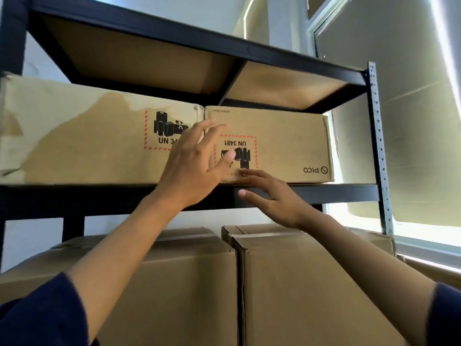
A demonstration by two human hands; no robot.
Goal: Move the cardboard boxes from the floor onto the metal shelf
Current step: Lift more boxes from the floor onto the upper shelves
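Head view: the fingers [209, 131] of the left hand [192, 166] are straight and spread apart in front of the seam between 2 cardboard boxes, gripping nothing. The right hand [272, 196] is also flat, fingers loosely apart, at the bottom edge of the right box [287, 141]; whether it touches cannot be told. This tan box sits on the metal shelf [349, 192], upside down, with its UN 3481 label and PICO print inverted. The left box [74, 136], stained, stands touching it. 2 more boxes [299, 283] stand on the level below.
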